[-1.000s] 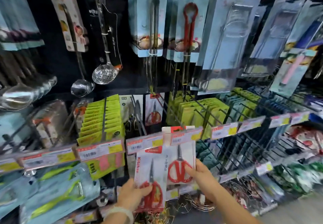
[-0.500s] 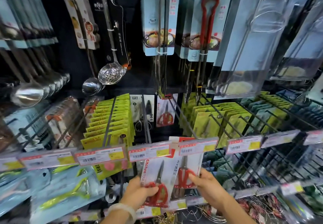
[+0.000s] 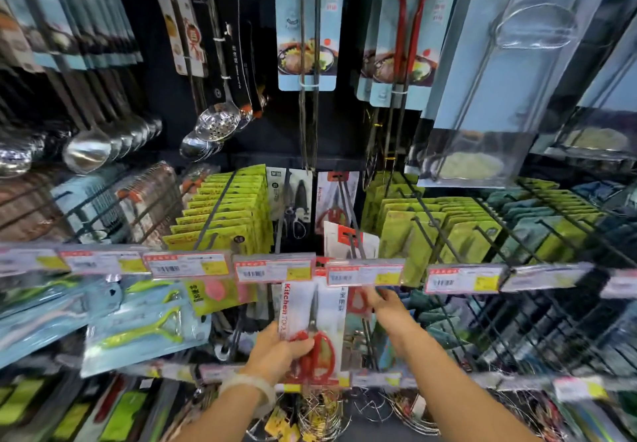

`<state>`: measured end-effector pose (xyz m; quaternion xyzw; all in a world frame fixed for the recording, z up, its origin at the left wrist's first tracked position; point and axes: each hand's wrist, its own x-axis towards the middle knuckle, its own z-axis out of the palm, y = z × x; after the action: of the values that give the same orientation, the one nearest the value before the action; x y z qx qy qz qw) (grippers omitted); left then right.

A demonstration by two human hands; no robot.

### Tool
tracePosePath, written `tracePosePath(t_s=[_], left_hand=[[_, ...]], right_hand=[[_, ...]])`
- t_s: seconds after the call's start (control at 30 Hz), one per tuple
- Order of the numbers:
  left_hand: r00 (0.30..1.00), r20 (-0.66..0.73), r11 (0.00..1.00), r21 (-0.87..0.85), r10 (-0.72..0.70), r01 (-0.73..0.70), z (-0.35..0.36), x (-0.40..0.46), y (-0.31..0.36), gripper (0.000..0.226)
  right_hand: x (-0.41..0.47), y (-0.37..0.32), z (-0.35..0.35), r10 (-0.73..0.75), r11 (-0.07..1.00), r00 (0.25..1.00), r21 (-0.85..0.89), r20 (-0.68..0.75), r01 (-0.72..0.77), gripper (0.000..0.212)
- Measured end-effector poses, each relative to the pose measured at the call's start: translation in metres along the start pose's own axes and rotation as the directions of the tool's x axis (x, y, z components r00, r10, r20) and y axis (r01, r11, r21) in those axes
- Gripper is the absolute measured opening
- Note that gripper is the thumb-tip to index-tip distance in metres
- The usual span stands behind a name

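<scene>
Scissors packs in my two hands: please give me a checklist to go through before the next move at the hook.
1. Left hand grips the front scissors pack: ok, fingers and thumb curl round its lower part.
2. Right hand holds the second scissors pack: ok, it pinches near the red handles.
3. Second scissors pack's hole sits on the hook: cannot tell, too blurred there.
4. Room on the hook: ok, only one hanging pack shows, at the back.

Shop aisle, price tags [image 3: 188, 265] on hooks; packaged tongs [image 3: 306, 27], hanging ladles [image 3: 88, 150]
</scene>
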<state>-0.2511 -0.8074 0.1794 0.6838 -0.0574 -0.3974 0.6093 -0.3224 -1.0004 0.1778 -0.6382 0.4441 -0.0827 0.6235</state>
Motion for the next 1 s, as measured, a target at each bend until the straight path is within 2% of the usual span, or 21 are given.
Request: tracePosePath(t_s=[0.07,0.17,0.23,0.3,0.33,0.4,0.5,0.57,0.67,0.8,1.0], left_hand=[[0.999,-0.03,1.0,-0.011,0.016,-0.017,0.002,-0.005,0.002,0.029],[0.996,-0.067,0.998,-0.019,0.062,-0.063,0.008,-0.01,0.007,0.026],[0.993,-0.089,0.996,-0.006,0.083,-0.084,0.013,-0.012,0.009,0.025],[0.991,-0.102,0.996,-0.012,0.087,-0.089,0.018,-0.014,0.008,0.028],[0.991,-0.105,0.996,-0.02,0.085,-0.087,0.02,-0.014,0.007,0.029],[0.989,-0.112,0.995,-0.017,0.099,-0.102,0.023,-0.016,0.005,0.032],[0.981,-0.111,0.987,0.019,0.158,-0.157,0.029,-0.02,0.003,0.032],[0.975,-0.099,0.98,0.034,0.198,-0.196,0.037,-0.023,0.003,0.031],[0.962,-0.102,0.968,0.042,0.252,-0.249,0.046,-0.024,0.009,0.021],[0.958,-0.071,0.961,0.034,0.278,-0.276,0.049,-0.02,0.013,0.012],[0.959,-0.068,0.96,0.071,0.275,-0.271,0.044,-0.011,0.007,0.014]], right_hand=[[-0.007,-0.003,-0.001,-0.029,0.998,1.0,-0.064,0.008,0.03,0.047],[-0.032,0.0,0.0,0.005,1.0,0.962,-0.017,0.273,0.0,0.052],[-0.052,0.002,0.003,-0.05,0.995,0.911,-0.054,0.41,0.079,0.031],[-0.06,0.007,0.007,-0.145,0.982,0.917,-0.056,0.371,0.178,0.008],[-0.064,0.006,0.007,-0.188,0.973,0.919,-0.063,0.346,0.223,0.008],[-0.069,0.006,0.008,-0.281,0.947,0.915,-0.073,0.291,0.314,0.032],[-0.075,0.011,0.002,-0.326,0.916,0.904,-0.141,0.277,0.374,0.034],[-0.076,0.016,-0.006,-0.333,0.917,0.901,-0.128,0.277,0.378,0.03],[-0.074,0.02,-0.015,-0.347,0.927,0.91,-0.064,0.229,0.37,0.01],[-0.072,0.019,-0.02,-0.34,0.937,0.922,-0.012,0.186,0.348,0.011],[-0.067,0.023,-0.015,-0.311,0.948,0.928,-0.001,0.206,0.318,0.014]])
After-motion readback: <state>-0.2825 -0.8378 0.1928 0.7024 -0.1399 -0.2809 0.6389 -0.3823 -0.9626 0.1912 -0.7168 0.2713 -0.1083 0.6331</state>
